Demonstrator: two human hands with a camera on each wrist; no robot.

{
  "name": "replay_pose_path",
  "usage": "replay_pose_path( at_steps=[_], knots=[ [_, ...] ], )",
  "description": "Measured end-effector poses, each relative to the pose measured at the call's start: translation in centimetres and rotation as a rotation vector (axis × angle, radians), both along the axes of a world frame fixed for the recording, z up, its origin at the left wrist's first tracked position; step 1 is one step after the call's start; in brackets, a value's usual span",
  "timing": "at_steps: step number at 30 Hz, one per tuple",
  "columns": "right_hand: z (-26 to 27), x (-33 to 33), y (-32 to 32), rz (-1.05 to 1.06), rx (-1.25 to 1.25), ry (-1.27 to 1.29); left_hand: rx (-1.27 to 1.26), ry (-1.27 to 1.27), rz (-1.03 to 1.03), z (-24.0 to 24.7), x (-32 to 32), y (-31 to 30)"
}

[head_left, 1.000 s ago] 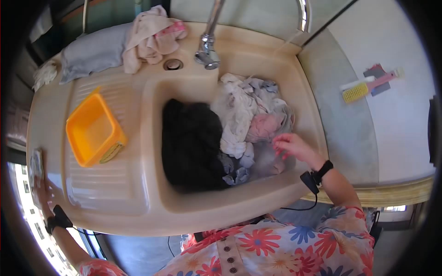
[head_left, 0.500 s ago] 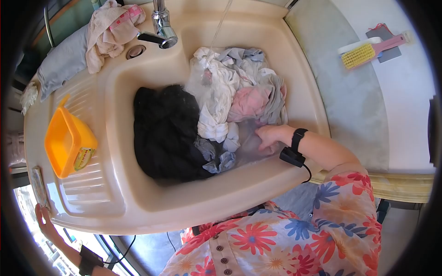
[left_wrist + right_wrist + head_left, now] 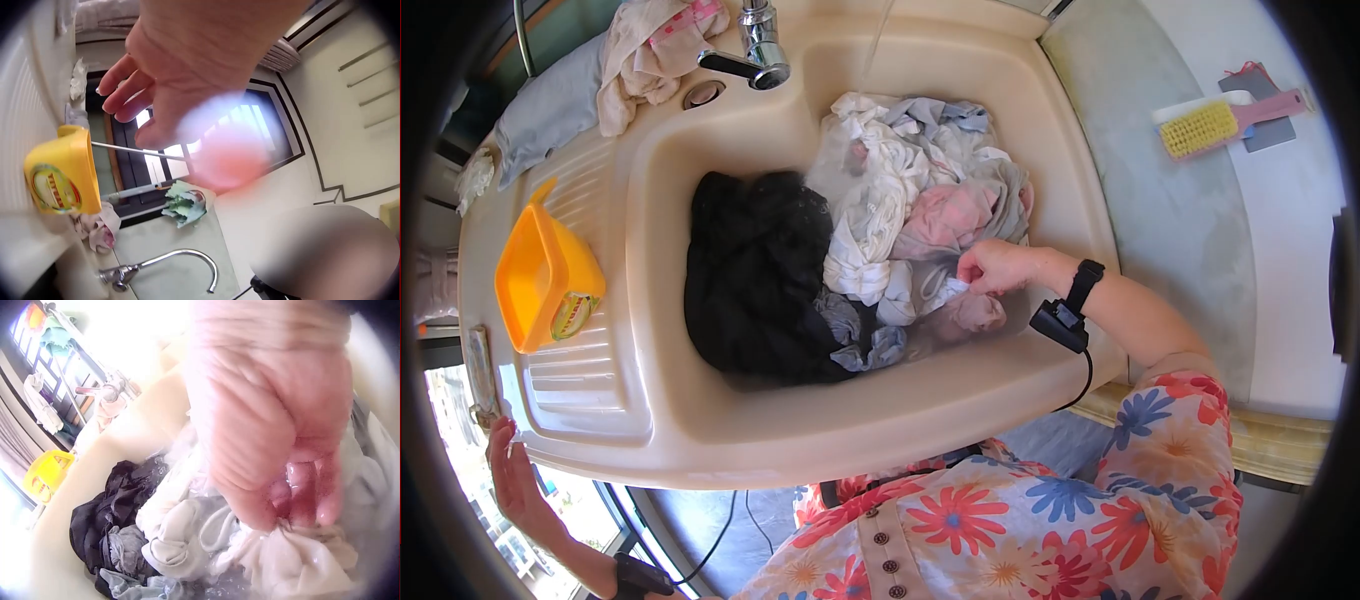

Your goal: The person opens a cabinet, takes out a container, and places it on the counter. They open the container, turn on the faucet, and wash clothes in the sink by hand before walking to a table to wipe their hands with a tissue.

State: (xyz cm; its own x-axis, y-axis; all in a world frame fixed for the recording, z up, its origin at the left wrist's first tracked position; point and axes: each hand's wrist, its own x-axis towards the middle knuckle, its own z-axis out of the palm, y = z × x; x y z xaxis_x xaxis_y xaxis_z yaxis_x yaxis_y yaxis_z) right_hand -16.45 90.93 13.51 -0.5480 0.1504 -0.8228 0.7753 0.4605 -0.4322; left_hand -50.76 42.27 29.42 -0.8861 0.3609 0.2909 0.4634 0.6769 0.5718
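Observation:
My right hand is low over the right side of the sink. Its fingers pinch a wet, pale pinkish-beige cloth, part of which lies in the cloudy water. Beside it are white garments, a pink cloth and grey pieces. A large black garment fills the left side of the basin, with small grey-blue cloths at its edge. My left hand hangs off the sink's left front corner, fingers loosely extended, holding nothing; the left wrist view shows it in mid-air.
A yellow tub stands on the ribbed drainboard. The tap is at the back, with a thin water stream beside it. Grey cloth and a beige towel lie along the back ledge. A yellow-bristled brush rests on the right counter.
The right hand went down into the water and now has the pale cloth's edge pinched and partly raised. The left hand has drawn back from the sink's left edge. The head view has shifted.

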Motion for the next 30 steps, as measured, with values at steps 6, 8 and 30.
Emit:
replay_pose_path(
  at_steps=[6, 8, 30],
  knots=[
    [1.5, -1.9, 0.3, 0.204, 0.320, 0.448, 0.111, -0.116, -0.402, 0.2, 4.3, 6.0],
    [2.0, -3.3, 0.0, 0.236, 0.489, 0.664, 0.085, -0.146, -0.457, 0.5, 5.6, 8.0],
    [2.7, 1.1, -1.9, 0.349, 0.302, 0.536, -0.413, -0.112, -1.350, -2.2, 10.5, 28.0]
  ],
)
